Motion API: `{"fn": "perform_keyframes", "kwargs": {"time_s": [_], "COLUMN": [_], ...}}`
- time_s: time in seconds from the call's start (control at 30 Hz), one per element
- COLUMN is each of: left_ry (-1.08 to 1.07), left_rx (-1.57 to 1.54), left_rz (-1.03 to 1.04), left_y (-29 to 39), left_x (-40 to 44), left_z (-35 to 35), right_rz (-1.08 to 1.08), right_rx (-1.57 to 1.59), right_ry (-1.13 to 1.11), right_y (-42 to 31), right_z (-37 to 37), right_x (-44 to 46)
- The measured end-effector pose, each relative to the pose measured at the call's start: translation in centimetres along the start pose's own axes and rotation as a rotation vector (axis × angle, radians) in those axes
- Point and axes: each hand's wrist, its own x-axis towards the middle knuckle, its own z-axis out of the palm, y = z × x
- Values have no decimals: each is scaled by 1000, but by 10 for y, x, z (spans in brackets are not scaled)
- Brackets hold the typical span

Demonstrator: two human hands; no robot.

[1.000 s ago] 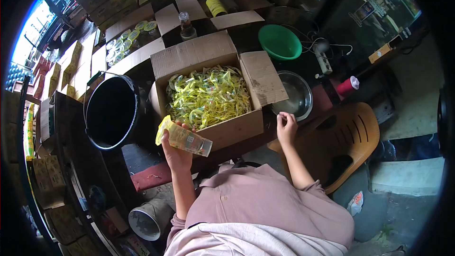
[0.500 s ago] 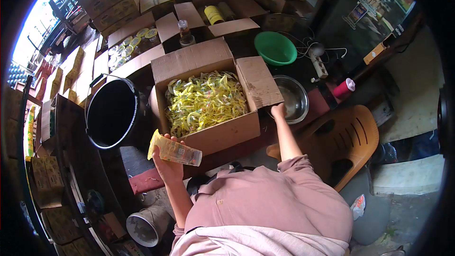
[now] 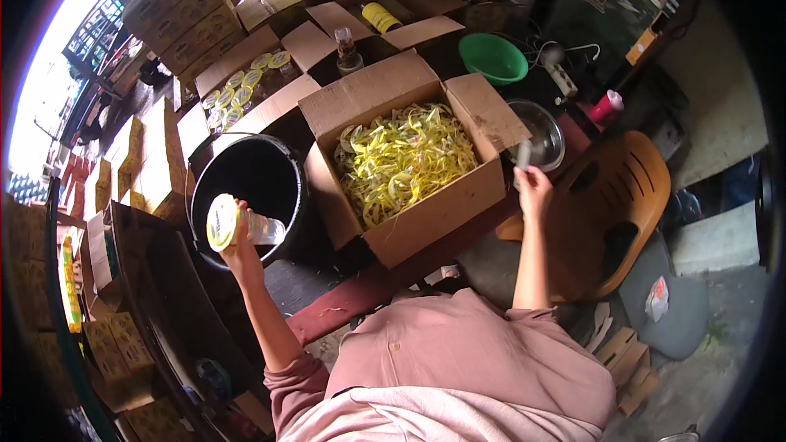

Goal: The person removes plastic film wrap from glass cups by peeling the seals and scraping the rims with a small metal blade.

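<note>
My left hand is wrapped round a clear plastic cup with a yellow printed lid. The cup lies tilted above the near side of a black bucket, lid toward the left. Off to the right, my right hand pinches a thin, pale, blade-like tool pointing away from me; its exact kind is unclear. Just beyond that hand sits a metal bowl. Between my hands stands an open cardboard box full of yellow and clear plastic strips.
Several yellow-lidded cups fill another open box at the back left. A glass jar, a green basin and a power strip stand farther back. A brown plastic chair is on my right.
My left hand has turned the cup so its lid faces up toward me, now over the bucket. My right hand has drawn back from the bowl, and the pale tool now shows in it.
</note>
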Motion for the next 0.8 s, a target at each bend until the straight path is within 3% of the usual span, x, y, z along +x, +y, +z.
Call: {"fn": "perform_keyframes", "kwargs": {"time_s": [0.13,0.37,0.7,0.8], "left_ry": [-240,-435,-485,-469], "left_rx": [508,259,414,410], "left_rz": [297,100,126,129], "left_y": [-20,-51,-37,-35], "left_x": [38,53,51,51], "left_z": [-24,-38,-37,-36], "right_rz": [-57,-178,-248,-471], "right_rx": [98,156,241,189], "right_ry": [-344,-609,-797,-797], "right_y": [-80,-170,-218,-231], "right_z": [63,125,194,208], "right_x": [-60,-126,-149,-156]}}
